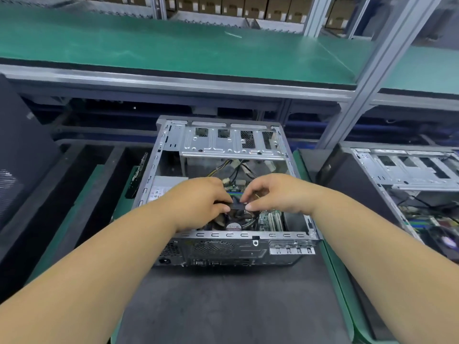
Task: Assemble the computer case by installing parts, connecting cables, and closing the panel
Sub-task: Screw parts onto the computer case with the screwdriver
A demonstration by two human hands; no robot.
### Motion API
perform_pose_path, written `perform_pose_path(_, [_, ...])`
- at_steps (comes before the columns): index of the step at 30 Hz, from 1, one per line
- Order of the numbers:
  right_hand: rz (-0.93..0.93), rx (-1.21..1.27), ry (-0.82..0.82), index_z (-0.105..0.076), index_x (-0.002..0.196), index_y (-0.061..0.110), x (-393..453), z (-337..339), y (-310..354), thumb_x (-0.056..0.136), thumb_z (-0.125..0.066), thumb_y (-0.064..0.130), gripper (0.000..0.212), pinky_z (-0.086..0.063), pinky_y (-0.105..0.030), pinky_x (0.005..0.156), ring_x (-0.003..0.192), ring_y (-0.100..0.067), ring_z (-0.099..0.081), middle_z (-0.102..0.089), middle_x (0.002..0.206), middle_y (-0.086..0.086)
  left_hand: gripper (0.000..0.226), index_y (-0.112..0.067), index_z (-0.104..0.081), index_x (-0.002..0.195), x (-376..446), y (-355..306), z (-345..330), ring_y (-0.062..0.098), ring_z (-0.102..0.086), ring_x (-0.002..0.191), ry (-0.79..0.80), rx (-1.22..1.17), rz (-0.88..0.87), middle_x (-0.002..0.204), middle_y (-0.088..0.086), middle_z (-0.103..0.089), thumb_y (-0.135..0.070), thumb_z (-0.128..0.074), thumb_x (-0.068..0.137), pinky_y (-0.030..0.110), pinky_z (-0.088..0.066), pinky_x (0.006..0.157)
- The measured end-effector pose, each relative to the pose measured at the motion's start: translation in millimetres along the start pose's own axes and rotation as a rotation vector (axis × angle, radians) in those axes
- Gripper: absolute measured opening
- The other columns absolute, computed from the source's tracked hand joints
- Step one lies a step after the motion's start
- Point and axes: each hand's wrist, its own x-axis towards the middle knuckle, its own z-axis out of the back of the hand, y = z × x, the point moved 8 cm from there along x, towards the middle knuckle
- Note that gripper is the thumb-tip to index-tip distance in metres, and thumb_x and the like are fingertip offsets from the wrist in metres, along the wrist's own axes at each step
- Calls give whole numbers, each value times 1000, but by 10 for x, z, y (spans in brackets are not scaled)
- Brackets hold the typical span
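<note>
An open grey computer case (173, 145) lies on its side on a dark pallet, its rear panel toward me. Inside sit a motherboard (269, 219), a black CPU fan (234, 223), a power supply (164, 186) and loose cables (233, 167). Both hands reach into the case above the fan. My left hand (201, 202) and my right hand (275, 192) pinch the two ends of a small dark flat part (238, 206) between thumb and fingers. What the part connects to is hidden under the fingers.
A second open case (407, 175) stands at the right. A dark side panel (19, 155) leans at the left. A dark part (137, 175) rests by the case's left wall. Behind is a green-matted shelf (173, 50) with an aluminium post (367, 83); cardboard boxes line the back.
</note>
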Motion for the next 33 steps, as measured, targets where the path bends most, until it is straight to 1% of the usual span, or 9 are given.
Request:
perform_pose_path(4, [11,150,48,-73,94,36,44,-143,-60,85,-79,29,13,-51,-20,75,76,-4,-64,-68,79,18,22,-35,-70,113,-4,46,-45,6,-51,91,23,-16,3,96,-17,-53,-40,-57,95,31,-47,82])
perform_pose_path(8, [42,107,9,-73,93,40,54,-171,-45,80,-82,31,18,-52,-24,88,78,2,-63,-71,92,15,27,-35,-69,118,-44,72,-46,6,-48,88,32,-11,-5,95,-18,-50,-40,-60,93,32,-48,84])
perform_pose_path(13, [83,135,38,-72,96,30,70,-342,35,80,-84,21,22,-46,-21,76,63,8,-57,-71,94,9,25,-37,-70,112,-127,128,-93,7,-51,89,81,6,1,95,-16,-54,-46,-65,88,31,-48,84])
perform_pose_path(18, [93,79,67,-71,101,24,62,-466,93,82,-81,18,23,-54,-36,82,73,-6,-59,-72,97,5,25,-34,-72,109,-190,156,-141,2,-50,82,102,-61,17,91,-17,-53,-43,-70,86,22,-39,74])
perform_pose_path(21, [104,94,71,-72,99,26,39,-471,122,84,-79,20,17,-52,-29,81,73,-7,-61,-72,96,9,17,-33,-74,101,-224,175,-142,7,-58,88,110,-77,46,90,-16,-60,-41,-63,91,26,-46,80])
perform_pose_path(23, [98,100,97,-73,95,27,18,-500,120,90,-74,27,5,-49,-20,71,69,-2,-59,-69,85,15,20,-29,-74,92,-265,195,-155,9,-61,86,132,-99,78,87,-11,-66,-42,-59,93,30,-50,81])
perform_pose_path(27, [55,125,105,-75,99,28,10,-538,68,97,-64,29,12,-37,-11,47,50,3,-46,-62,75,16,32,-24,-73,88,-336,217,-174,14,-63,83,167,-94,138,88,-2,-68,-50,-54,94,35,-52,80])
perform_pose_path(30, [45,184,100,-70,113,38,-8,-535,70,100,-61,27,20,-42,-8,56,62,7,-54,-70,88,20,34,-21,-72,90,-357,177,-163,17,-63,87,155,-85,125,91,-1,-68,-47,-52,96,39,-51,84])
perform_pose_path(33, [17,234,88,-60,126,40,-21,-531,56,101,-58,30,28,-52,-21,79,80,-6,-60,-72,109,1,35,-19,-72,90,-381,163,-164,18,-62,90,138,-82,129,92,-1,-68,-44,-49,98,41,-50,86])
